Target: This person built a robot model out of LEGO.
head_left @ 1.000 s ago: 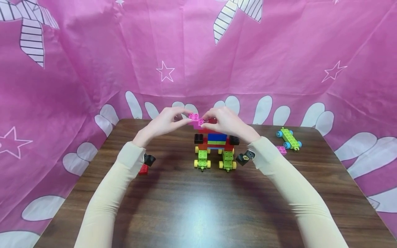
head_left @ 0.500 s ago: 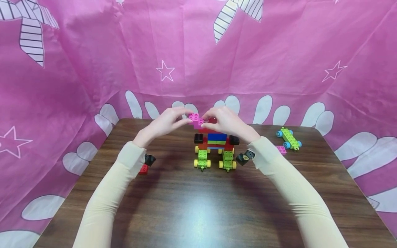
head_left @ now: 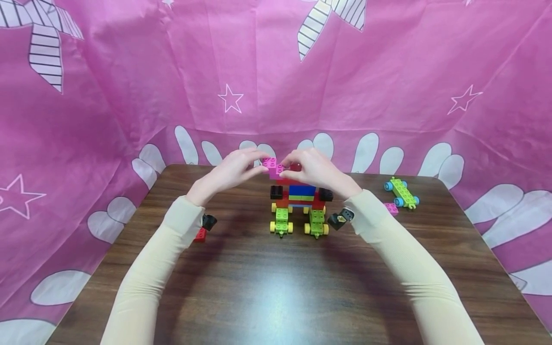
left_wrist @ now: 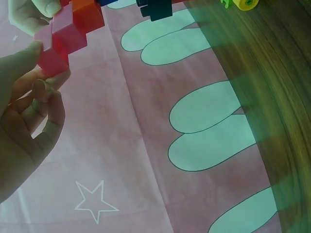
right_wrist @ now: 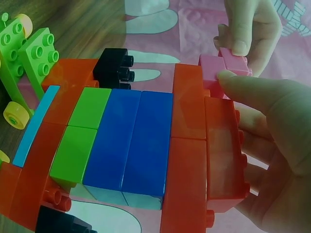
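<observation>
1. The tabletop [head_left: 267, 287] is dark wood grain with a pink printed cloth [head_left: 129, 96] draped behind and round it. It looks hard and level, and would likely let wheels roll.

2. The brick model [head_left: 299, 201] stands mid-tabletop on two green wheeled bases with yellow wheels [head_left: 281, 224]. Above them are red, blue, green and black bricks. Hard moulded plastic, so I judge it light, stiff and held only by stud friction. A sideways pull could split it or roll it, so steady it by the red upper rows, not the wheels.

3. The right hand [head_left: 316, 168] grips the model's top; the wrist view shows thumb and fingers curled round the red top brick [right_wrist: 223, 155], the thumb tip touching the pink one.

4. The left hand [head_left: 230, 170] pinches the pink brick [head_left: 272, 166] by its outer end, thumb below and fingers above.

5. That pink brick sits at the top left of the model, beside the red top brick. It is small, smooth-sided and probably a little slippery. Hold it by its flat side walls and press straight down on the studs.

6. Loose pieces lie apart: a green wheeled base with blue wheels [head_left: 402, 192], a small pink brick [head_left: 391, 208] and a small red brick [head_left: 199, 235].
</observation>
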The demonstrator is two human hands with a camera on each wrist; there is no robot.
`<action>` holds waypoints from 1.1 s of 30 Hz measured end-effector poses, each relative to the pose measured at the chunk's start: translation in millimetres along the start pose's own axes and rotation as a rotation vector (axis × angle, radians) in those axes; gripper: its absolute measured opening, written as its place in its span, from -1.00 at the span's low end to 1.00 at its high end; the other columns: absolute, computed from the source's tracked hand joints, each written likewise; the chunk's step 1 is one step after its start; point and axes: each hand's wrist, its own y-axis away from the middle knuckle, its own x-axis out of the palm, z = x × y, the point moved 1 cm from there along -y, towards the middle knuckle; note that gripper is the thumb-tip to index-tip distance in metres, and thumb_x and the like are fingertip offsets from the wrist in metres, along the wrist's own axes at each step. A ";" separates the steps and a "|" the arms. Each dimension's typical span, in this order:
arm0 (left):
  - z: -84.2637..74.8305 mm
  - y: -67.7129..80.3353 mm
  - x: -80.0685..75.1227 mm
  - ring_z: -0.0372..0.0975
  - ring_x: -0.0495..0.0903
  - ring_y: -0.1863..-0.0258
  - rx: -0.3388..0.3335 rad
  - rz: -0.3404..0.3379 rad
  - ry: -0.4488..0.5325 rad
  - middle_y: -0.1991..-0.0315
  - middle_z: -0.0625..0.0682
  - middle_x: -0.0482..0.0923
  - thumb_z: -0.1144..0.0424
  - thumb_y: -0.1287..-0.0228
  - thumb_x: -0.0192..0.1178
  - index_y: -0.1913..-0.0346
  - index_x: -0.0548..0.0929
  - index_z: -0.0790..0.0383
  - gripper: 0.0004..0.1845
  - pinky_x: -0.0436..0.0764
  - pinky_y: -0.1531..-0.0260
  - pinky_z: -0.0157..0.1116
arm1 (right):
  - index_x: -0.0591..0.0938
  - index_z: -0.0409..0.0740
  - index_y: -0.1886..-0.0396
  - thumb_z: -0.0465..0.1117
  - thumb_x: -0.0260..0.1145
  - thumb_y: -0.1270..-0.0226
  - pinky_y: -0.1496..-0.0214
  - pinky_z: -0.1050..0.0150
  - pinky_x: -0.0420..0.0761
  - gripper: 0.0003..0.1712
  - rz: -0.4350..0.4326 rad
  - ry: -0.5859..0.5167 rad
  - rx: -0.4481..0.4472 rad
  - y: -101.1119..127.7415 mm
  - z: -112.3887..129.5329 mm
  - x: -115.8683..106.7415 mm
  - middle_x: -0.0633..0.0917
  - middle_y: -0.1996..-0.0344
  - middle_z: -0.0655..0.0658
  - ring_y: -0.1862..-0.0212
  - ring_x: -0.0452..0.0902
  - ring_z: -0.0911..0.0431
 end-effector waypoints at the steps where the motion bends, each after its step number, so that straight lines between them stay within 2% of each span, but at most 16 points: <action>1: 0.0 0.1 0.3 -0.09 0.62 0.01 0.001 -0.003 -0.003 -0.06 0.12 0.66 0.12 -0.37 0.24 -0.20 0.61 0.22 -0.58 0.63 -0.08 -0.12 | 0.76 -0.08 0.06 0.01 0.46 -0.23 0.12 0.22 0.71 -0.64 0.001 0.001 0.003 -0.2 0.2 -0.2 0.81 0.17 -0.09 0.15 0.69 0.06; 7: 2.3 1.5 3.0 -0.13 0.58 0.15 -0.007 -0.023 0.021 -0.01 0.10 0.64 0.11 -0.37 0.25 -0.21 0.60 0.20 -0.59 0.65 0.03 -0.17 | 0.77 -0.09 0.08 0.00 0.46 -0.23 0.14 0.23 0.70 -0.65 0.010 0.011 0.005 -1.9 1.0 -1.8 0.81 0.20 -0.08 0.18 0.68 0.07; 13: 5.2 4.3 2.2 -0.17 0.54 0.24 -0.025 -0.035 0.099 -0.02 0.07 0.64 0.16 -0.35 0.27 -0.24 0.58 0.17 -0.57 0.60 0.18 -0.21 | 0.76 -0.12 0.06 -0.02 0.44 -0.26 0.13 0.19 0.71 -0.65 0.003 0.002 -0.012 -1.7 0.8 -0.3 0.81 0.18 -0.11 0.18 0.67 0.05; 17: 7.4 6.4 3.3 -0.18 0.57 0.20 -0.050 -0.031 0.139 -0.05 0.05 0.63 0.14 -0.35 0.27 -0.25 0.58 0.12 -0.57 0.63 0.14 -0.19 | 0.73 -0.13 0.01 -0.01 0.40 -0.30 0.06 0.17 0.72 -0.62 -0.001 0.008 -0.013 1.4 0.8 3.9 0.80 0.12 -0.12 0.11 0.69 0.03; 24: 8.7 7.0 6.4 -0.16 0.61 0.15 -0.040 -0.039 0.170 -0.03 0.06 0.64 0.13 -0.36 0.26 -0.25 0.58 0.11 -0.57 0.67 0.09 -0.11 | 0.67 -0.12 -0.09 0.00 0.38 -0.32 -0.04 0.11 0.72 -0.56 -0.018 -0.015 0.025 8.7 1.5 -1.1 0.77 0.03 -0.14 0.03 0.70 0.02; 28: 8.2 6.2 6.8 -0.15 0.62 0.13 -0.037 -0.041 0.176 -0.03 0.06 0.64 0.13 -0.36 0.27 -0.25 0.57 0.13 -0.56 0.67 0.05 -0.08 | 0.65 -0.11 -0.13 0.00 0.37 -0.32 -0.05 0.06 0.71 -0.54 -0.058 -0.008 0.057 18.0 -1.6 -12.3 0.74 -0.01 -0.15 -0.02 0.68 0.00; 33: 8.3 6.1 6.9 -0.16 0.62 0.11 -0.040 -0.042 0.168 -0.06 0.06 0.64 0.14 -0.36 0.26 -0.26 0.56 0.14 -0.56 0.66 0.04 -0.15 | 0.65 -0.06 -0.14 -0.03 0.37 -0.33 -0.07 0.01 0.68 -0.57 -0.160 -0.016 0.083 36.7 -14.3 -26.3 0.74 -0.02 -0.13 -0.04 0.64 -0.01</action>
